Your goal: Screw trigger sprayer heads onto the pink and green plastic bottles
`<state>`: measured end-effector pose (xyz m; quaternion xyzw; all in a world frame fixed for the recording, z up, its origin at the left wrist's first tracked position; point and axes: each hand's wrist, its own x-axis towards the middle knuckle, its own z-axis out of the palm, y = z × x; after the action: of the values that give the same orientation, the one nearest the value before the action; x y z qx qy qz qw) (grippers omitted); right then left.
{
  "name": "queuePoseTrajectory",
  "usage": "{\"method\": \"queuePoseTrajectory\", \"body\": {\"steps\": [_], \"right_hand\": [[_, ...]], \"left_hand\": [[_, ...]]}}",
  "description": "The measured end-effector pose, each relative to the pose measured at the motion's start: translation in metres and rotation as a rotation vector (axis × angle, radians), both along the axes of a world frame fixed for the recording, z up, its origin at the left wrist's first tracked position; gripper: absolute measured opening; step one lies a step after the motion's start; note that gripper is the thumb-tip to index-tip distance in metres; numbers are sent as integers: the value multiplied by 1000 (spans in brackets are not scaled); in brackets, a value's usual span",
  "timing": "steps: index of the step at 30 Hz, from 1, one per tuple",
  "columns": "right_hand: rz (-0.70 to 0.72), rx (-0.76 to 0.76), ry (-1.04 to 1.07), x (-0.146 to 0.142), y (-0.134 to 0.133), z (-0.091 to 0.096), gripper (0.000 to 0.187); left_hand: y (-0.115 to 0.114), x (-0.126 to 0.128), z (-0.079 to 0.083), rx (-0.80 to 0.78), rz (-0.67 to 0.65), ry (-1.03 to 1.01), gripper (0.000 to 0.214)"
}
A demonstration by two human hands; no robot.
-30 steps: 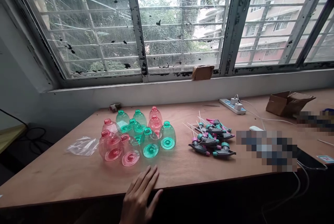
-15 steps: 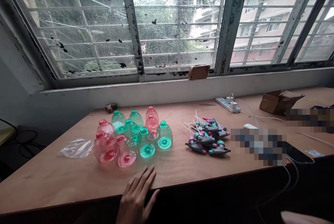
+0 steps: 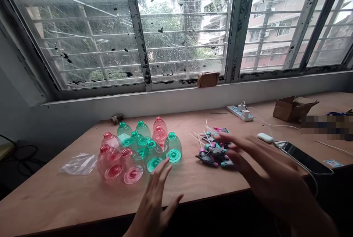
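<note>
My left hand (image 3: 154,196) is raised at the table's front edge, fingers apart and holding nothing. Its fingertips reach in front of a green bottle (image 3: 153,158); whether they touch it I cannot tell. Another clear green bottle (image 3: 173,147) stands just to the right. Red bottles, such as the nearest red bottle (image 3: 133,167), stand on the left, all without caps. My right hand (image 3: 270,170), slightly blurred, hovers open at the right. Its fingers partly hide a pile of trigger spray heads (image 3: 213,152) in black, teal and pink with white tubes.
Left of the bottles lies a clear plastic bag (image 3: 78,164). On the right are a phone (image 3: 303,158) with a cable, a white earbud case (image 3: 265,137), a power strip (image 3: 239,113) and an open cardboard box (image 3: 293,108). A window runs behind the table (image 3: 68,200).
My right hand has come in from the lower right edge to the spray heads. My left hand has lifted off the tabletop and shifted right, toward the green bottles.
</note>
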<state>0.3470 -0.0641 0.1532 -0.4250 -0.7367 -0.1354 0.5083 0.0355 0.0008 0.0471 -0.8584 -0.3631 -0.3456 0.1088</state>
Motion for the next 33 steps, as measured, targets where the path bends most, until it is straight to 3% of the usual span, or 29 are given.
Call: {"method": "queuePoseTrajectory", "body": {"steps": [3, 4, 6, 8, 11, 14, 17, 20, 25, 29, 31, 33], "right_hand": [[-119, -420, -241, 19, 69, -26, 46], [-146, -483, -266, 24, 88, -38, 49], [-182, -551, -293, 30, 116, -59, 53], [-180, -597, -322, 33, 129, -73, 56], [-136, -651, -366, 32, 133, -81, 63], [-108, -685, -377, 31, 132, -81, 71], [-89, -708, -366, 30, 132, -81, 71], [-57, -697, -340, 28, 135, -81, 62], [-58, -588, -185, 28, 143, -77, 43], [-43, -471, 48, 33, 134, -64, 40], [-9, -423, 182, 37, 121, -54, 43], [48, -351, 351, 40, 107, -45, 44]], "left_hand": [[41, 42, 17, 26, 63, -69, 74], [57, 57, 19, 25, 107, -95, 81], [88, 83, 20, 10, 193, -148, 83], [111, 101, 18, -19, 257, -195, 69], [123, 111, 9, -67, 262, -234, 50], [113, 106, -4, -115, 176, -257, 50], [95, 92, -18, -180, 82, -285, 63], [80, 79, -29, -267, 25, -318, 82], [66, 75, -33, -428, -26, -397, 89], [54, 71, -6, -520, -98, -428, 83], [44, 61, 20, -522, -142, -436, 71], [34, 46, 51, -488, -190, -441, 72]]}}
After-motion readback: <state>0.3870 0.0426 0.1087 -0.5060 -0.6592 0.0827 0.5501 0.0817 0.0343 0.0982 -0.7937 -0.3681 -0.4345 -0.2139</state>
